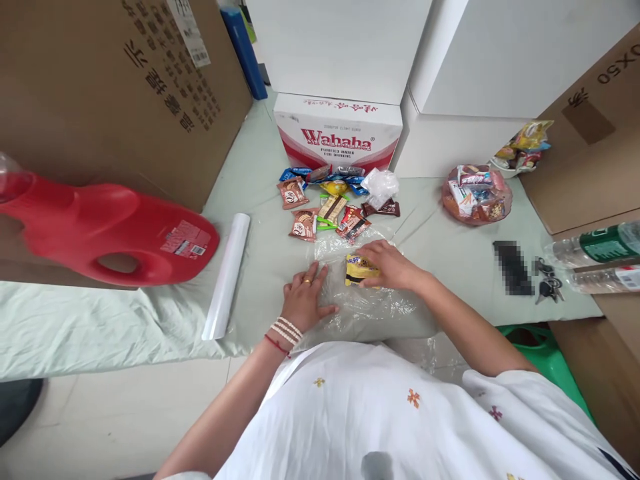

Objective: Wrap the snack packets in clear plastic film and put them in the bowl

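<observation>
A sheet of clear plastic wrap (pixel 370 303) lies spread on the pale green cloth (pixel 100 327) in front of me. My left hand (pixel 305 299) rests flat on the wrap's left part, fingers stretched out. My right hand (pixel 387 263) is closed on a yellow snack packet (pixel 359 269), which sits on the wrap. Just beyond lies a heap of small snack packets (pixel 333 200) with a crumpled clear bag (pixel 380 185) among them.
A roll of plastic wrap (pixel 227 273) lies to the left, beside a red jug (pixel 105 230) on its side. A Wahaha box (pixel 337 133) stands behind the snacks. At right are a wrapped snack bundle (pixel 477 193), keys (pixel 549 285) and bottles (pixel 600 243).
</observation>
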### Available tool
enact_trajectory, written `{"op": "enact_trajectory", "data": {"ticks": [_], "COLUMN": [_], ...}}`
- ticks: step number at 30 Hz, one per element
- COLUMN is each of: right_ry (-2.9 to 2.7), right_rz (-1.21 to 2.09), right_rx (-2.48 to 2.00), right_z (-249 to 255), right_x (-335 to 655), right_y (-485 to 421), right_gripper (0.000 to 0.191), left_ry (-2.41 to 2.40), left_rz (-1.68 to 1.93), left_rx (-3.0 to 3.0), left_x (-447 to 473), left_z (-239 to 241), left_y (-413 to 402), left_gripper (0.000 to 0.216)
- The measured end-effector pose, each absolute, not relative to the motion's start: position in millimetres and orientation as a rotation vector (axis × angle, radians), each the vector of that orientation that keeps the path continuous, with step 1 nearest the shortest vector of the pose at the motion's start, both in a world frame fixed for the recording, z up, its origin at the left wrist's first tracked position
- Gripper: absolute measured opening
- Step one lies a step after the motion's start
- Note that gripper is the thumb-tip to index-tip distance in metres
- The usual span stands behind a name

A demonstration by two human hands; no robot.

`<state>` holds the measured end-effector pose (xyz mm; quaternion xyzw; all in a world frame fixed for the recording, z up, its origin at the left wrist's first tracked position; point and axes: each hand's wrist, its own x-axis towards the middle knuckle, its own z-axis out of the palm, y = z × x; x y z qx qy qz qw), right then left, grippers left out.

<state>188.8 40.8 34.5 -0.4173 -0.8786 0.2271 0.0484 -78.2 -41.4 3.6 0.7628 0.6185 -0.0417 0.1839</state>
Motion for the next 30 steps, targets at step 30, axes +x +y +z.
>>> {"op": "enact_trajectory", "data": {"ticks": [30], "right_ry": [-2.920], "right_rz": [0.488], "right_rx": [-1.278], "right_z": [28.2], "right_x": [176.2], "right_y": [49.8], "right_gripper": [0.067], "left_ry": [1.748], "left_rz": [-0.156], "left_rx": [2.158], "left_x": [-82.3], "left_z": [3.9], "left_y": [-36.4], "left_gripper": [0.106]}}
